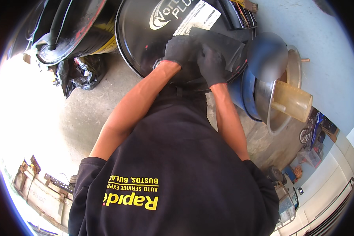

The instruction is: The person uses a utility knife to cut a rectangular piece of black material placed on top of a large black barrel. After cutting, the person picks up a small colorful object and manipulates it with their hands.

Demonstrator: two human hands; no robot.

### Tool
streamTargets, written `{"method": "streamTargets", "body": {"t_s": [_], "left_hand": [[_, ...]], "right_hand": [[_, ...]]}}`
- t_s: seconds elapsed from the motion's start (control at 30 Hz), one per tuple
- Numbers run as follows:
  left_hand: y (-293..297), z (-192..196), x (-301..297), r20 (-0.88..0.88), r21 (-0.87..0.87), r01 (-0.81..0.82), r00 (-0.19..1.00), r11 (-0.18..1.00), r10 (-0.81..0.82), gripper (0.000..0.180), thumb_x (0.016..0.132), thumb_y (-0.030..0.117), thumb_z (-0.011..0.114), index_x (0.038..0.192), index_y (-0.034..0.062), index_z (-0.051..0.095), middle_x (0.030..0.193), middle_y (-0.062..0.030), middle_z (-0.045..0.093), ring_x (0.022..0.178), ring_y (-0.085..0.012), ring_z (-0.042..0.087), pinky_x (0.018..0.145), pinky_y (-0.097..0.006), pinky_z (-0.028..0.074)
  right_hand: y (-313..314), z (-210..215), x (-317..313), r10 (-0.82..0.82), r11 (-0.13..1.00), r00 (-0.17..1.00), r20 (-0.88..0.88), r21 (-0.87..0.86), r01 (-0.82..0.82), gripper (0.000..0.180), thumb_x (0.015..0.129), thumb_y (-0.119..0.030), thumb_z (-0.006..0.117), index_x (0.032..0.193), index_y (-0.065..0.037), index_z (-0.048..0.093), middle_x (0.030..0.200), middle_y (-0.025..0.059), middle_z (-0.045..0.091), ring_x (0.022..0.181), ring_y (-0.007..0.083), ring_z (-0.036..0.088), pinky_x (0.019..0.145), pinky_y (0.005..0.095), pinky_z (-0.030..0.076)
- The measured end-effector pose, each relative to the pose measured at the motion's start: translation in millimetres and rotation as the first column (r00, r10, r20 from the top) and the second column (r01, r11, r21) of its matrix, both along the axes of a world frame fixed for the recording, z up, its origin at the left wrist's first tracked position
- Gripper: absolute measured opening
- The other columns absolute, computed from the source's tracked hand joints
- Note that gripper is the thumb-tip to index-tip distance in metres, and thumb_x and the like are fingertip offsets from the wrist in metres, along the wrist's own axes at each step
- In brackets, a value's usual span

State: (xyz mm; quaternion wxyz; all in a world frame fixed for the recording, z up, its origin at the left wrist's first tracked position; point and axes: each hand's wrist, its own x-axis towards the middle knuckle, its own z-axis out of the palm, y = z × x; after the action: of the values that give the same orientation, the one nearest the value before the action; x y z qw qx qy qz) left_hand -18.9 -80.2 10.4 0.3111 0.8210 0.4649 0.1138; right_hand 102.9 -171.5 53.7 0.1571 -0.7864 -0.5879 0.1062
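Note:
Both my hands wear dark gloves and are over the top of a black drum (135, 39), which has white lettering and a white label (202, 17). Between them is a thin, dark, flat sheet (220, 41), its material unclear. My left hand (177, 50) is closed at the sheet's left side, with its fingertips hard to make out. Closed too, my right hand (212, 66) pinches the sheet's near edge, the thumb side turned toward the left hand. A paler, see-through-looking flap (235, 55) sticks out to the right of the right hand.
Another black drum (76, 35) lies at the left, above a black plastic bag (82, 72). On the right stands a blue drum (246, 92) with a metal basin (275, 118) and a yellowish clear jug (297, 101). A dark box (240, 15) sits on the drum's far right.

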Motion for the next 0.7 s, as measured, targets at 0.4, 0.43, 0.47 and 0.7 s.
{"method": "streamTargets", "body": {"t_s": [0.4,0.43,0.47,0.7], "left_hand": [[1,3,0,-0.035,0.006,0.03,0.999,1.0,-0.03,0.031,0.094,0.034,0.06,0.101,0.0086,0.077,0.093,-0.0199,0.077,0.088,-0.0401,0.076,0.078,-0.05,0.061],[1,-1,0,-0.015,0.014,0.01,1.0,1.0,-0.01,0.032,0.093,0.034,0.061,0.101,0.0081,0.077,0.093,-0.0199,0.077,0.087,-0.0402,0.076,0.077,-0.05,0.061],[1,-5,-1,-0.017,0.022,0.014,1.0,1.0,-0.014,0.031,0.093,0.034,0.061,0.1,0.0083,0.077,0.093,-0.0199,0.077,0.087,-0.0402,0.076,0.077,-0.05,0.061],[-1,-2,-1,-0.028,0.057,0.038,0.999,0.998,-0.036,0.024,0.091,0.031,0.066,0.098,0.011,0.077,0.091,-0.0176,0.077,0.085,-0.039,0.076,0.074,-0.05,0.062]], "right_hand": [[-8,4,-17,-0.038,0.999,0.999,0.002,0.015,0.038,0.018,0.097,-0.02,0.063,0.104,-0.005,0.068,0.089,0.0214,0.073,0.088,0.0429,0.072,0.078,0.0542,0.057],[-8,5,-19,-0.053,0.998,0.998,-0.017,0.017,0.053,0.018,0.096,-0.02,0.063,0.103,-0.005,0.069,0.091,0.0216,0.073,0.089,0.0438,0.071,0.079,0.0546,0.056],[-10,7,-21,-0.068,0.997,0.997,-0.037,0.019,0.068,0.018,0.095,-0.021,0.064,0.102,-0.005,0.07,0.094,0.0218,0.073,0.09,0.0447,0.07,0.08,0.0549,0.055],[-21,8,-26,-0.103,0.993,0.992,-0.071,-0.064,0.099,0.018,0.095,-0.018,0.065,0.101,-0.002,0.069,0.1,0.0244,0.071,0.092,0.0469,0.068,0.08,0.0556,0.054]]}}
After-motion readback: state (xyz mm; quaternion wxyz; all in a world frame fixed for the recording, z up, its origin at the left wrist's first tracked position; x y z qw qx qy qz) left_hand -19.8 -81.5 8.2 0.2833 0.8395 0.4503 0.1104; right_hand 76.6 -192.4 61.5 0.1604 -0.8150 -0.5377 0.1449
